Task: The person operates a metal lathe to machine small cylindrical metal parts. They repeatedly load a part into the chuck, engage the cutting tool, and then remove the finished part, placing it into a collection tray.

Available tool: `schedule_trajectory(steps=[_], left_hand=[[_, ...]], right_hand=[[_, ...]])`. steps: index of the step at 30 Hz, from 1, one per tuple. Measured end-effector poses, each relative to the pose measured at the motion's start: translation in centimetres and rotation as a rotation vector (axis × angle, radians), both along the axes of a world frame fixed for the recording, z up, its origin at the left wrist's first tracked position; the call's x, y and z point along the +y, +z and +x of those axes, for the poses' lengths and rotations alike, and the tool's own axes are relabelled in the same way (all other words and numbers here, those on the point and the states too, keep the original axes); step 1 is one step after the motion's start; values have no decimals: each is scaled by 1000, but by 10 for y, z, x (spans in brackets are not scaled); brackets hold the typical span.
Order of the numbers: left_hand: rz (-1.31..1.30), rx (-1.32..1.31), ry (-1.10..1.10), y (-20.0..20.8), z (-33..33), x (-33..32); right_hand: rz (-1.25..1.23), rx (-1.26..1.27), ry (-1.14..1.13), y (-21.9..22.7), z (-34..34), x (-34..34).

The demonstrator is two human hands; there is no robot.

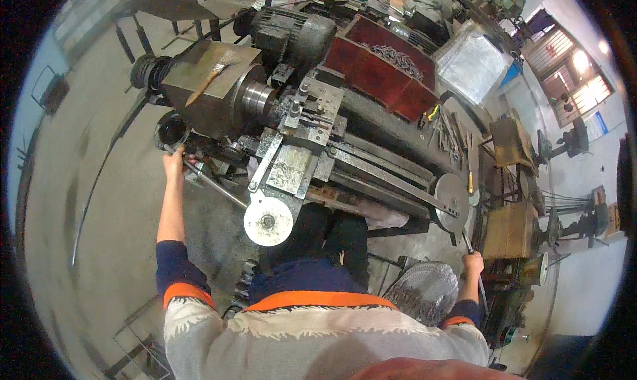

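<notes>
A small lathe stands before me, with a round pale handwheel (268, 222) at its near side and a larger grey disc (452, 197) at its right end. My left hand (174, 161) is closed round the upper left end of a long metal bar (219, 190), which slants down toward the pale handwheel. Just beyond that hand is a dark round cup-like part (171, 129). Far to the right, my right hand (472, 263) is wrapped round a metal lever (468, 242) below the grey disc. A tool post (306, 108) sits near the chuck (255, 98).
A wooden-handled brush (211, 80) lies on the headstock (179, 75). Behind the bed are a motor (292, 36) and a dark red tray (375, 75) holding small metal pieces (398, 60). Hand tools (451, 136) lie to its right. A mesh-like round seat (424, 290) is beside me.
</notes>
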State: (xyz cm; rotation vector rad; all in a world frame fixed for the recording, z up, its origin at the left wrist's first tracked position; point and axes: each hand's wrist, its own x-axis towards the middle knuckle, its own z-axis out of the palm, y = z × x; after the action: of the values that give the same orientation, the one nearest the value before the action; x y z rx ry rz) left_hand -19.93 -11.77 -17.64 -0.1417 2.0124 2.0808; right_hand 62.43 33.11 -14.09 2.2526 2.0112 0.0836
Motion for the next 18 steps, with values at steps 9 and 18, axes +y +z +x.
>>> schedule_trajectory(steps=[9,18], left_hand=[[14,11,222,-7,9,33],[-58,26,233,4,16,32]], right_hand=[[161,72,-110,-21,-17,-85],[149,171,-133,10,-61,-110]])
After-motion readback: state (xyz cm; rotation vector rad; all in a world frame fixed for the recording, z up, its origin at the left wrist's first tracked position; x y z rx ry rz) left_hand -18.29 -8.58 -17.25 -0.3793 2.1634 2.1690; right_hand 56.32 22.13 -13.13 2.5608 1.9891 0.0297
